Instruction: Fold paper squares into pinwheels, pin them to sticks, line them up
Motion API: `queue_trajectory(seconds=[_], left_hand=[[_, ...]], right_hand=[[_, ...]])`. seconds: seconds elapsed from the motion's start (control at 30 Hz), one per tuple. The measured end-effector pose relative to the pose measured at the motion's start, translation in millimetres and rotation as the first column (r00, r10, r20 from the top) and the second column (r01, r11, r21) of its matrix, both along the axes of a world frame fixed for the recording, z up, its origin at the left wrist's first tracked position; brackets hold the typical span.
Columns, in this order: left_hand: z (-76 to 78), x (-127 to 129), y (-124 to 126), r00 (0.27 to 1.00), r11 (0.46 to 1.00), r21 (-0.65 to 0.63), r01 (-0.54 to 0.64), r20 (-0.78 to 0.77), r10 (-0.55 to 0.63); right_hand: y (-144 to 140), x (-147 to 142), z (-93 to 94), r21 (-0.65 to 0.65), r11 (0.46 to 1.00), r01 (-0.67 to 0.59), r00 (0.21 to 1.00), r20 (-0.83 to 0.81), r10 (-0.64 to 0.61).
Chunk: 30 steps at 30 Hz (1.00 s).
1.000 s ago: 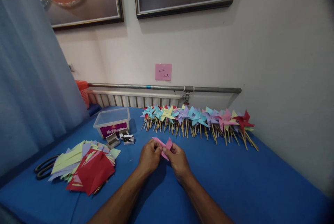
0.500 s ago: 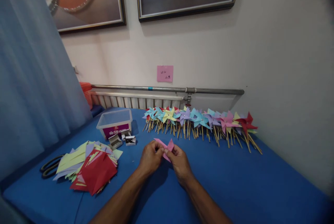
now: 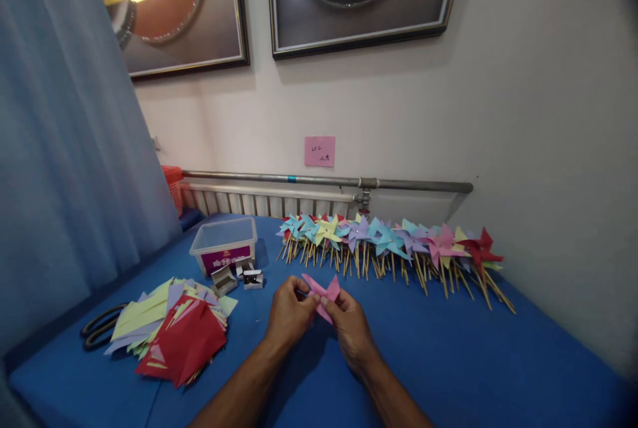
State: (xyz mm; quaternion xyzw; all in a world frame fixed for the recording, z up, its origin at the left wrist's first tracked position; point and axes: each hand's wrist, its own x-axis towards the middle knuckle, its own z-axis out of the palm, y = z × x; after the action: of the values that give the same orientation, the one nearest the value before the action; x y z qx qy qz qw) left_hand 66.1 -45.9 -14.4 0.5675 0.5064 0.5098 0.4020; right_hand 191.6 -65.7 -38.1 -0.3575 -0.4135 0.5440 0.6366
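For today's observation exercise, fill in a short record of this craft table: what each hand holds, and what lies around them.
left hand: left hand pinches the pink paper piece
right hand: right hand grips the same piece
behind hands: row of finished pinwheels on sticks
left side: stack of cut paper, scissors
near stack: clear lidded box, small boxes
surface: blue table

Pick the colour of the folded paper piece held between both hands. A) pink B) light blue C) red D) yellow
A: the paper piece pinched between the left hand and right hand is pink, above the blue table.
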Motion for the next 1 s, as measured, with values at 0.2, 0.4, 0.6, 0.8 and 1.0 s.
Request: queue_trajectory(seconds=[0.2, 0.4, 0.6, 0.8, 1.0], left_hand=[[1.9, -2, 4, 0.939, 0.949, -0.226, 0.22, 0.313, -0.143], [-1.9, -7, 8, 0.908, 0.928, -0.228, 0.295, 0.37, -0.198], [-3.5, -9, 12, 0.952, 0.948, -0.232, 0.22, 0.264, -0.156], [-3.1, -10, 13, 0.964, 0.952, -0.238, 0.194, 0.228, -0.139], [0.6, -11, 10, 0.959, 0.949, -0.225, 0.22, 0.229, -0.168]], right_hand=[[0, 1, -2.3, 0.001, 1.0, -0.01, 1.0, -0.003, 0.01], [0, 5, -3.9, -0.038, 0.998, -0.041, 0.999, 0.021, 0.042], [7, 7, -14.5, -0.045, 0.998, -0.044, 0.998, 0.047, 0.046], [15, 9, -24.7, -0.059, 0.998, -0.031, 0.996, 0.081, 0.036], [6, 7, -16.5, -0.045, 0.998, -0.035, 0.995, 0.092, 0.039]])
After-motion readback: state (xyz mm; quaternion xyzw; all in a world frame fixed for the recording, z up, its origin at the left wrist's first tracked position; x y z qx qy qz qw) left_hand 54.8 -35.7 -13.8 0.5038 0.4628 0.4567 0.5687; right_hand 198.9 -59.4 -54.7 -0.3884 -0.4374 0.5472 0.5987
